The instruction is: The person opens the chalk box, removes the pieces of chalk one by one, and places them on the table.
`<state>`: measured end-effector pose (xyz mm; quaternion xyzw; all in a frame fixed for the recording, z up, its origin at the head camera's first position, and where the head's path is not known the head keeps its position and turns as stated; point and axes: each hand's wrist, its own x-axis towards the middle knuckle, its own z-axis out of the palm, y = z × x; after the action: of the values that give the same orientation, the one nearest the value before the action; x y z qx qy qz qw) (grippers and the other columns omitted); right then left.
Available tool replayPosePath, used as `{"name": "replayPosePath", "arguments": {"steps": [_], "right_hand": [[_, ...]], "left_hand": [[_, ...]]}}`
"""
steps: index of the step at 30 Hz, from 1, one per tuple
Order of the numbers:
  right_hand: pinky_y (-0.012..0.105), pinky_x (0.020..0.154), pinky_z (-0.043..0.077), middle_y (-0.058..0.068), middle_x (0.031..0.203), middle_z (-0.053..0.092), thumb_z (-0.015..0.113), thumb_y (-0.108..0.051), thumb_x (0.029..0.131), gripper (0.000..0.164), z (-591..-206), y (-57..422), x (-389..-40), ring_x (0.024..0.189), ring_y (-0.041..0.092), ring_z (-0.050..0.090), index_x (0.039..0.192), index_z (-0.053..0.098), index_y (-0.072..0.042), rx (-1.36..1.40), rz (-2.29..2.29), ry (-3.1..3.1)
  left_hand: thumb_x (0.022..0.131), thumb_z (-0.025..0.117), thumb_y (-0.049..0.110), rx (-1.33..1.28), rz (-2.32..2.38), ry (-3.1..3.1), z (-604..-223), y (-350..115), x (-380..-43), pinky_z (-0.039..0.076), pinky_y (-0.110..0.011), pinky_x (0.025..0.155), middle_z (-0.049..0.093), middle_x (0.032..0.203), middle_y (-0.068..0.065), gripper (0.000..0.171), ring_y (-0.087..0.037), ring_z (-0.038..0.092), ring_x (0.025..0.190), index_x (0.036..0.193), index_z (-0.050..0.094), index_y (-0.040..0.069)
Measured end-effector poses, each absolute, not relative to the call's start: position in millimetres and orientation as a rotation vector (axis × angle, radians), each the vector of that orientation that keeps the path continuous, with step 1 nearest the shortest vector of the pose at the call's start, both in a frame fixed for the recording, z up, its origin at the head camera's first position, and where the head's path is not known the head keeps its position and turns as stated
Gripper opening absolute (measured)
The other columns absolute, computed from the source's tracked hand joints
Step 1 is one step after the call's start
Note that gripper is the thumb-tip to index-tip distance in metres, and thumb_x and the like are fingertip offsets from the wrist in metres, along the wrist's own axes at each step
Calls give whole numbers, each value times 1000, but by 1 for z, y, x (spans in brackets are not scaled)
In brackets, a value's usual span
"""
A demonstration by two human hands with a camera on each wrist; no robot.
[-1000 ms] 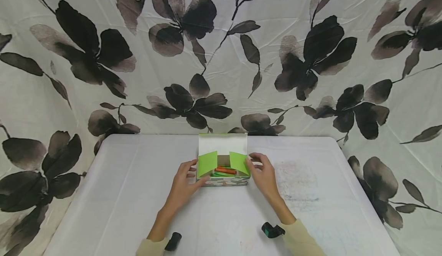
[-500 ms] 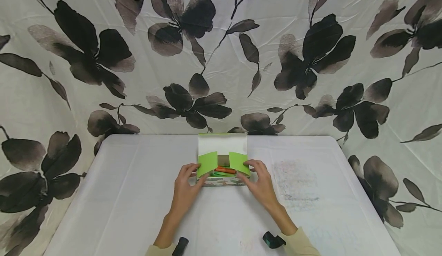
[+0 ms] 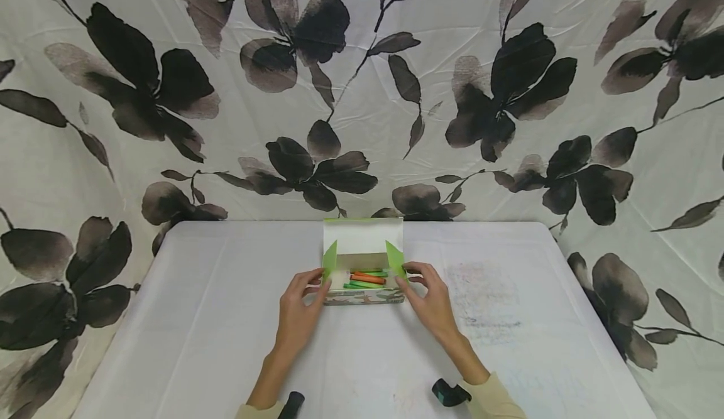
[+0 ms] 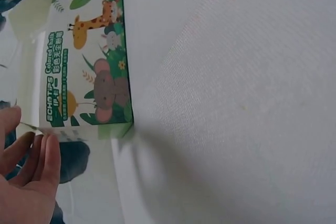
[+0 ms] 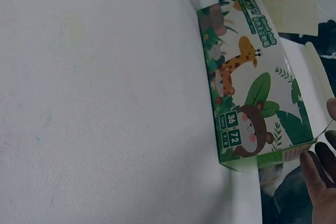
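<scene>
A cardboard box of colored chalk (image 3: 362, 297) stands on the table with its lid raised. Its green side flaps stand nearly upright, and orange and green chalk sticks (image 3: 367, 278) show inside. At the left end, my left hand (image 3: 300, 306) pinches the edge by the left flap (image 3: 329, 261) between thumb and fingers. My right hand (image 3: 432, 299) pinches the right flap's edge (image 3: 395, 261) at the other end. Cartoon animals and the words "Colored chalk" cover the front of the box (image 4: 86, 66). In the right wrist view, the right fingers (image 5: 317, 174) lie against the box's end.
A white-covered table (image 3: 226, 318) carries the box near its far edge. Faint colored smudges (image 3: 486, 299) mark the cloth to the right. Behind hangs a floral curtain (image 3: 351, 105). Black devices (image 3: 450, 394) sit at both wrists.
The two green side flaps have swung outward from over the opening, showing more of the chalk. Both hands have shifted slightly, and the right thumb has moved to the box's right end.
</scene>
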<state>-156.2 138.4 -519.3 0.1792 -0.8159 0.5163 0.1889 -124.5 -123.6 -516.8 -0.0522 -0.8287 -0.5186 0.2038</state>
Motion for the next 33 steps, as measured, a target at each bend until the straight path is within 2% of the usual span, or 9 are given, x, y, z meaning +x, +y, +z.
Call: {"name": "replayPosePath", "arguments": {"steps": [5, 10, 14, 23, 30, 33], "right_hand": [[33, 85, 52, 17, 109, 62, 66, -8, 89, 27, -500, 139, -146, 100, 29, 61, 114, 60, 2, 430, 1618, -2280], [29, 86, 52, 17, 107, 64, 64, -12, 91, 26, -486, 142, -136, 102, 29, 61, 113, 60, 2, 225, 1830, -2307], [32, 84, 53, 22, 105, 63, 64, -14, 91, 30, -495, 148, -139, 100, 35, 60, 113, 60, 6, 115, 2073, -2225], [31, 83, 54, 20, 102, 65, 64, -31, 91, 39, -524, 153, -145, 91, 23, 66, 111, 59, 3, -107, 2214, -2172], [35, 85, 53, 20, 95, 67, 64, -27, 92, 39, -530, 150, -142, 88, 26, 67, 100, 57, 10, -241, 2393, -2011], [36, 85, 53, 20, 94, 67, 63, -25, 92, 38, -533, 149, -142, 88, 26, 67, 97, 56, 12, -275, 2439, -1969]], "left_hand": [[90, 67, 20, -95, -1495, -2275, -517, -127, -122, 52, -23, 80, 65, 107, -2, 30, -13, 61, 95, 116, 64, 4], [90, 66, 27, 46, -1588, -2261, -517, -128, -119, 52, -19, 79, 68, 104, -4, 34, -13, 65, 92, 113, 66, 2], [90, 67, 29, 149, -1655, -2242, -516, -129, -118, 52, -19, 79, 69, 100, -5, 32, -14, 66, 91, 109, 68, 3], [88, 69, 27, 291, -1875, -2126, -516, -131, -117, 55, -23, 73, 71, 91, -14, 36, -20, 70, 83, 103, 67, -6], [88, 68, 30, 427, -1916, -2136, -519, -129, -117, 55, -34, 76, 72, 85, -13, 34, -23, 70, 82, 96, 69, -3], [89, 68, 30, 486, -1937, -2143, -521, -129, -116, 55, -34, 77, 72, 86, -14, 34, -26, 70, 82, 96, 69, -3]]}}
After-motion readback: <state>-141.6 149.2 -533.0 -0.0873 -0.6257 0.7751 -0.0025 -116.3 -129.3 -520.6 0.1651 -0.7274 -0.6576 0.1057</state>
